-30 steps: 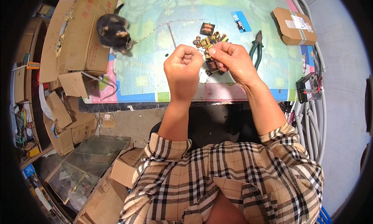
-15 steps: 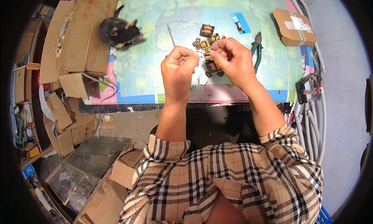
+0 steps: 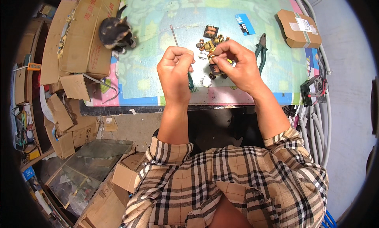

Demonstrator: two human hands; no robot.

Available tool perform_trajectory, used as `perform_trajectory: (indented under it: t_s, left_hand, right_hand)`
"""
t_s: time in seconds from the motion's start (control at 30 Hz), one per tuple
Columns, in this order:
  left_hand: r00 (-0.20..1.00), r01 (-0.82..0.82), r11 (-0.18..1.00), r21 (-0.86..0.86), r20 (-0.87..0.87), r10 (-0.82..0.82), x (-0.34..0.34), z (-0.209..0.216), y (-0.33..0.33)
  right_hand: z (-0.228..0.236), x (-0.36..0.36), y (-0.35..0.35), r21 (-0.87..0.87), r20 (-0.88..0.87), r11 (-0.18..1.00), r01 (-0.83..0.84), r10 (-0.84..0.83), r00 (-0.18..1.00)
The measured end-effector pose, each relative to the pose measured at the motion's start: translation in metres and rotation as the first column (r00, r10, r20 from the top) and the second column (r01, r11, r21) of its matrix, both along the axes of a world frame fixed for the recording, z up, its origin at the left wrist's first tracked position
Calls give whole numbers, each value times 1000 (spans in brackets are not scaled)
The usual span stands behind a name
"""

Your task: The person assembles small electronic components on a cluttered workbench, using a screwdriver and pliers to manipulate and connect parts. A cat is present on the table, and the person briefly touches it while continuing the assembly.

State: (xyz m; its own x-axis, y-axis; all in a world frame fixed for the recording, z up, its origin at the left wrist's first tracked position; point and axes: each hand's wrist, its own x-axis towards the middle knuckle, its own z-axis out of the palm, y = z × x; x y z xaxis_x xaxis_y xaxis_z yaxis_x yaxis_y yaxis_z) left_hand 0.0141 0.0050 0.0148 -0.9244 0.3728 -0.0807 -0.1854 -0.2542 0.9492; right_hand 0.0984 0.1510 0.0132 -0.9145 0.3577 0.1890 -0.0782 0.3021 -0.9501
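Over the table's near side (image 3: 138, 100), the left hand (image 3: 173, 70) has shifted left, farther from the right hand (image 3: 239, 66), baring a dark green handle (image 3: 191, 82). Its fingers curl, thumb against index, contents hidden; the right fingertips nearly meet, any hold untellable. Partly behind the right hand lies a pile of copper-wound coils (image 3: 208, 45), long axis running away from the person. Green-handled pliers (image 3: 262, 42) point away too. Farther left, the calico cat (image 3: 113, 31) has drawn back beside a carton (image 3: 90, 34).

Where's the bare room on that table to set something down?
Free patches: between the black-and-orange cat and the left hand; also right of the green-handled metal pliers, nearer than the brown cardboard box. Crowded: beside the right hand, where dark, copper-wound coils cluster.
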Motion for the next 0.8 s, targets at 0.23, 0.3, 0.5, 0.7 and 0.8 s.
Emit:
perform_trajectory:
  t_s: [0.23,0.3,0.5,0.7,0.8]
  left_hand:
    - [999,-19,999,-34,35,20,-1,1,-2]
    - [999,-4,999,-35,40,5,-1,1,-2]
    - [999,49,990,-135,13,-48,-1,-2,-4]
    - [885,-123,928,-351,-462,-57,3,-6,6]
    - [750,-128,917,-379,-641,-160,6,1,8]
  right_hand:
    - [1,2,2,-428,-10,898,-97,102,995]
    - [0,2,4,-507,-24,858,-88,88,996]
    - [-3,0,4,-409,-20,912,-35,29,999]
    - [-3,-1,2,-335,38,942,3,10,999]
    - [-6,0,1,-228,79,974,7,12,997]
